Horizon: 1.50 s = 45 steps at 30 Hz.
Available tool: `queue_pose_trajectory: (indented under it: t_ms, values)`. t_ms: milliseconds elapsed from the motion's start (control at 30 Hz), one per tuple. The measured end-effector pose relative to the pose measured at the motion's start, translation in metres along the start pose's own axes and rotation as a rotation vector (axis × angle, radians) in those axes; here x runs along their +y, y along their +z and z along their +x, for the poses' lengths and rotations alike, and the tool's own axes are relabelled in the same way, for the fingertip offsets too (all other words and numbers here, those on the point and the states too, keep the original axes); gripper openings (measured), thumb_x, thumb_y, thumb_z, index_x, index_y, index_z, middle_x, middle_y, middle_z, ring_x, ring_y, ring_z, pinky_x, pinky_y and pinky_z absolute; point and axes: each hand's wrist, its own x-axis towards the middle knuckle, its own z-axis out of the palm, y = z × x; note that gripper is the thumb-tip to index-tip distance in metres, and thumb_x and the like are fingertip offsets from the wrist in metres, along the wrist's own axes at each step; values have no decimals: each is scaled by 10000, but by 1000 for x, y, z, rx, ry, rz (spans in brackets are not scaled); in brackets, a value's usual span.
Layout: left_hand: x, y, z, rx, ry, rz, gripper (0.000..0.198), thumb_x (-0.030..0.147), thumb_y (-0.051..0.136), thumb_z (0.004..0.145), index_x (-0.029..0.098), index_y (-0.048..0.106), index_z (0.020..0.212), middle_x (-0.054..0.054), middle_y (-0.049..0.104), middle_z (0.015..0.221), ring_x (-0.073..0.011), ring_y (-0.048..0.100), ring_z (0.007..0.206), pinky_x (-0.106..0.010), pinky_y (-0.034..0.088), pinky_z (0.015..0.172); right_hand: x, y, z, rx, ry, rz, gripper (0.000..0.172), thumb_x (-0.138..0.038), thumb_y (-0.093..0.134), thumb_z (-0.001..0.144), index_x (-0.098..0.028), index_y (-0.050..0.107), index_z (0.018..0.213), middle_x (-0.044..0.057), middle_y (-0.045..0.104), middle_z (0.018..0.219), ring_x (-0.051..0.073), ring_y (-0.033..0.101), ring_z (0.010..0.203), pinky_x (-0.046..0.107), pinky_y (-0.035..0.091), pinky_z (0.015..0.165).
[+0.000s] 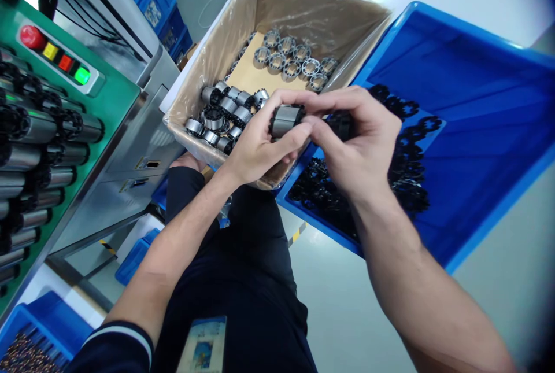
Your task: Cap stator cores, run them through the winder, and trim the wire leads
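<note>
the left hand [255, 147] clamps a black-ended silver metal cylinder [287, 120] over the near right of a plastic-lined brown cardboard box [312, 0], seemingly for steadiness; the right hand [368, 141] meets its right end, gripping a black plastic-looking piece [341, 124], perhaps for ready reach

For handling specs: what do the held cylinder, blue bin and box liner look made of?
Held cylinder: probably steel, satin, by its grey sheen; dull black ends, perhaps plastic.
Blue bin: likely moulded plastic, smooth, by even colour and sheen.
Box liner: apparently clear glossy film, by its wrinkles and glints.
</note>
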Motion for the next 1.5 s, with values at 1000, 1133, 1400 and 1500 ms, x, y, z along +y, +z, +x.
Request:
queue_pose_trajectory:
  t_ms: [1000, 1133, 1400, 1500]
  values:
    - [-54, -132, 230, -30, -107, 1291, 524, 123, 904, 575, 323, 676, 1003, -77, 772, 1240, -412, 722, 1261, -737, 502, 1319, 54, -36, 22, -52, 246, 524, 592, -634, 969, 986, -512, 737, 1516, -26, 848, 1397, 204, 870, 1018, 305, 725, 691]
    - [-45, -133, 213, 2, -110, 1245, 415, 208, 925, 650, 350, 703, 969, -73, 820, 1267, -416, 717, 1357, -639, 503, 1332, 14, -29, 21, -123, 436, 621, 625, -677, 1019, 940, -471, 785, 1482, -10, 871, 1266, 202, 862, 979, 304, 750, 738]
    - [13, -85, 153, 314, -201, 163, 156, 369, 769, 1106, 323, 656, 1011, -56, 707, 900, -230, 700, 923, -352, 611, 763, -10, -20, 14, -212, 472, 577, 629, -642, 1107, 836, -418, 875, 1375, 31, 820, 1372, 256, 827, 1070, 407, 790, 783]
    - [42, -53, 117, 308, -202, -307, 407, 375, 442, 1278, 247, 624, 937, -81, 694, 911, -138, 655, 797, -235, 500, 591, -8, -18, 10, -245, 450, 518, 693, -724, 1052, 878, -413, 846, 1462, 32, 812, 1380, 262, 833, 1049, 455, 795, 812]
